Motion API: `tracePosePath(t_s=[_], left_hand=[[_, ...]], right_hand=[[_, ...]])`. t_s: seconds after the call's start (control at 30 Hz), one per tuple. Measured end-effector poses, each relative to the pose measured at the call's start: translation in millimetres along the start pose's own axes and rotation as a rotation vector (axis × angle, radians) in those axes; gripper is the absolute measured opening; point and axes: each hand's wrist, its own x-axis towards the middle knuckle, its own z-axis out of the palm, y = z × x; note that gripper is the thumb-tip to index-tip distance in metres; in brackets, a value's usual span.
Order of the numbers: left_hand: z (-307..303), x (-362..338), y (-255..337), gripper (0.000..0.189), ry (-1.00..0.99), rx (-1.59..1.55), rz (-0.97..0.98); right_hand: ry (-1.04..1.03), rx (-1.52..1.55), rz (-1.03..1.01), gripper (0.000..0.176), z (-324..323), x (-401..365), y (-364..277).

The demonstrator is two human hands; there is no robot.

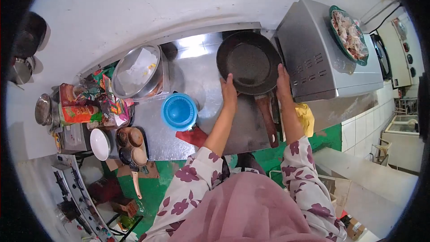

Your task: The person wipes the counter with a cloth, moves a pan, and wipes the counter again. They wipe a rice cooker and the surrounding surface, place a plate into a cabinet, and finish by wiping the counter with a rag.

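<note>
A dark frying pan [247,62] with a speckled inside and a brown handle [268,123] is over the right end of the steel table [204,69]. Its handle points toward me. My left hand [229,91] grips the pan's near left rim, thumb on top. On the opposite side my right hand [283,83] holds the right rim, fingers mostly hidden behind the edge. Left of the pan stands a blue plastic container [179,111], with a red cloth [191,136] just below it.
A large metal bowl [137,71] and colourful food packets [78,105] crowd the table's left side. A white bowl [100,144] and a multi-cup pan [132,145] sit at its corner. The silver oven [309,54] at right carries a green plate of food [349,35].
</note>
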Motion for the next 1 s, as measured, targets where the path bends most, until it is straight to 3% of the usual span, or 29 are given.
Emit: tracePosePath(t_s=[0.07,0.17,0.27,0.37,0.47,0.7,0.83,1.0], left_hand=[[-7.9,-11.2,4.6,0.065,0.029,-0.003,-0.009],[-21.5,-16.2,11.8,0.064,0.084,-0.042,0.003],[-34.4,-16.7,14.0,0.064,0.131,-0.106,0.056],[-39.1,-24.9,25.4,0.063,0.172,-0.16,0.097],[-48.8,-20.8,26.3,0.062,0.228,-0.198,0.123],[-47.6,-25.7,21.1,0.066,0.383,-0.318,0.279],[-42.0,-30.9,25.6,0.066,0.492,-0.337,0.203],[-42.7,-44.3,37.0,0.063,0.383,-0.261,0.102]], right_hand=[[0.016,-0.029,0.031,0.064,8.2,-4.9,1.4],[-0.135,0.118,0.075,0.073,24.7,-14.5,-0.9],[-0.125,-0.028,0.032,0.072,41.8,-12.8,8.6],[-0.09,-0.091,0.015,0.059,62.2,-13.6,11.6],[-0.127,-0.081,-0.031,0.059,82.3,-30.4,-8.1],[-0.132,-0.088,-0.047,0.057,117.5,-19.8,23.0],[-0.1,-0.026,-0.051,0.055,138.3,-24.2,35.6],[-0.034,-0.073,-0.083,0.051,151.3,-35.5,29.1]])
